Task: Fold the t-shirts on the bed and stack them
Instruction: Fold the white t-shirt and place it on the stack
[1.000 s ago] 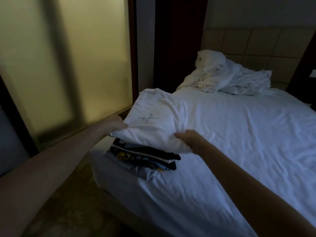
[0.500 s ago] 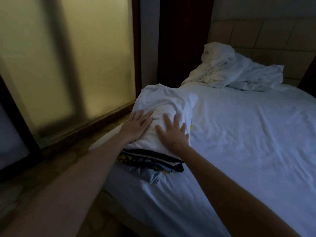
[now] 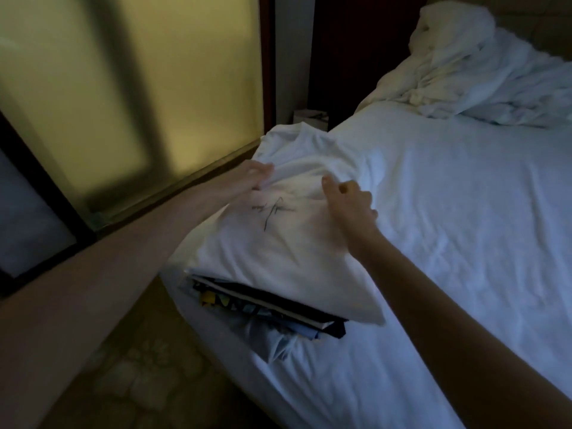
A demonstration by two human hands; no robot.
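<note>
Grip on the white t-shirt (image 3: 278,249), top of the pile.
The left hand (image 3: 255,176) pinches a fold of it; the right hand (image 3: 349,202) is curled on it, but I cannot tell if it holds cloth. The shirt lies on the stack (image 3: 272,308) at the bed (image 3: 464,243) corner. Best to pull the fold flat and line up the edges.

Flat bed sheet (image 3: 464,230) left open to right of right hand (image 3: 349,205); passage unobstructed there. Beyond right hand, way blocked by crumpled bedding (image 3: 479,66). Left of left hand (image 3: 253,178), reach limited by frosted glass panel (image 3: 123,88). Between hands, space taken by white t-shirt (image 3: 278,252), raised on stack of folded shirts (image 3: 272,308). Below left forearm, floor (image 3: 139,366) exposed.
</note>
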